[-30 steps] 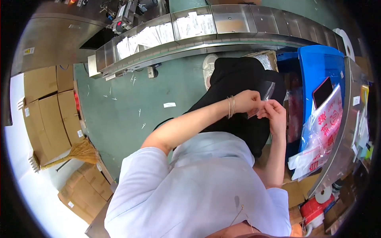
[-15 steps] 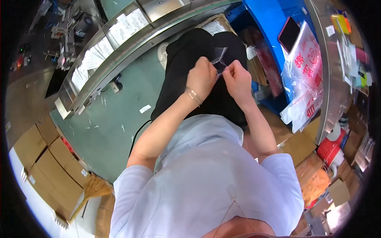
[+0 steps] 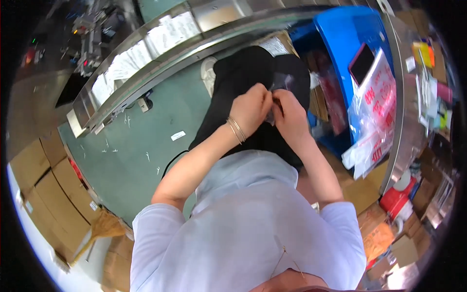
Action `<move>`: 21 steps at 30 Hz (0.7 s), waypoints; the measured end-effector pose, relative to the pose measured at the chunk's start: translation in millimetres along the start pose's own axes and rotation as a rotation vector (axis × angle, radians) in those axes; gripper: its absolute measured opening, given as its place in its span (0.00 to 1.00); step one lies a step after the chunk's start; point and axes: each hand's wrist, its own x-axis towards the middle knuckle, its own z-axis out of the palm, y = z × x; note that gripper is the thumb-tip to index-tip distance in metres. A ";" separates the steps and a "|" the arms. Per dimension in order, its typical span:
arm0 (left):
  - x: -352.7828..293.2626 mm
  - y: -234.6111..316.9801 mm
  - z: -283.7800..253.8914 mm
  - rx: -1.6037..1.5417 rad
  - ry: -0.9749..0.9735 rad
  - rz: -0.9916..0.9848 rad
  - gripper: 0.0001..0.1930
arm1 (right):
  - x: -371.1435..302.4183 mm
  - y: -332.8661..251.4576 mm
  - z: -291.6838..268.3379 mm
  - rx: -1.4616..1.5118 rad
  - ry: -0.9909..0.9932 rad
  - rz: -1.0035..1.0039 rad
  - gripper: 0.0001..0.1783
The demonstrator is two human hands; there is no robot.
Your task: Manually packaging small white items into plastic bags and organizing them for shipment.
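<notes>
Above my lap in black trousers [image 3: 243, 68], both hands meet at a small clear plastic bag [image 3: 283, 82]. Its see-through film shows beyond the fingertips, and a bit of it hangs below them. My left hand [image 3: 249, 110], with thin bangles at the wrist, is closed with thumb and fingers pinching the film. Curled against it, my right hand [image 3: 292, 115] pinches the same bag from the other side. The fingers hide most of the bag, and I cannot make out whether anything is in it.
A metal conveyor [image 3: 214, 46] with stacks of white papers [image 3: 170, 31] runs across the front. At the right stands a blue bin [image 3: 335, 34], with a phone [image 3: 362, 63] and printed plastic bags [image 3: 374, 112] on it. Cardboard boxes [image 3: 53, 204] and a broom [image 3: 104, 225] are at the left.
My hands have come closer together and turned inward, with the fingertips now touching. Less of the clear bag shows between them. The whole view has shifted slightly.
</notes>
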 end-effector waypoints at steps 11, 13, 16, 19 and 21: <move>10.1 -32.0 -8.6 0.204 0.050 0.200 0.10 | 107.1 -28.9 -16.4 0.228 -0.337 0.334 0.19; 12.4 -39.6 -4.4 0.214 0.025 0.319 0.10 | 144.9 -50.5 42.0 0.568 -0.263 0.257 0.21; 16.4 -42.7 -2.8 0.195 0.115 0.287 0.09 | 201.7 -66.4 138.5 0.351 -0.325 0.261 0.40; 19.9 -35.3 -12.7 0.188 -0.044 0.230 0.11 | 244.1 -68.2 197.9 0.013 -0.293 0.391 0.57; 16.1 -37.1 -17.6 0.185 -0.115 0.174 0.12 | 251.4 -68.7 222.0 -0.085 -0.283 0.472 0.58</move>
